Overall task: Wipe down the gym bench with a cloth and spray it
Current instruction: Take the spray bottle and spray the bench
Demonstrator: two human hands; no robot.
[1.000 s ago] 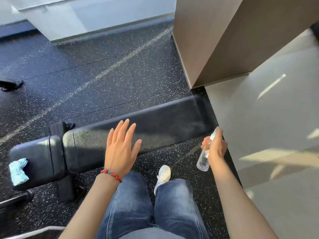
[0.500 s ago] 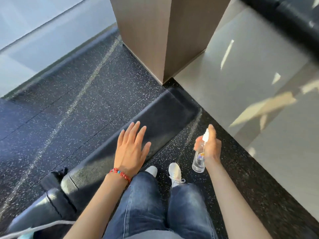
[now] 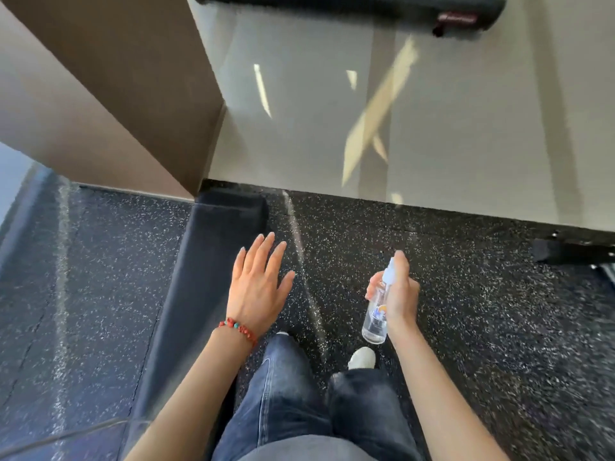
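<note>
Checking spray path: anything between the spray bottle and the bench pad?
Head view: between the spray bottle in the right hand and the bench pad lies speckled floor; the open left hand hovers at the pad's near edge.

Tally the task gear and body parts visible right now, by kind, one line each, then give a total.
Hands: 2, left hand open above the bench edge, right hand gripping the bottle
Spray bottles: 1, clear spray bottle
Benches: 1, black bench
Bracelets: 1, red bracelet
Shoes: 2, white shoe clear, other shoe barely showing
Cloths: 0 in view
Total: 7
</note>
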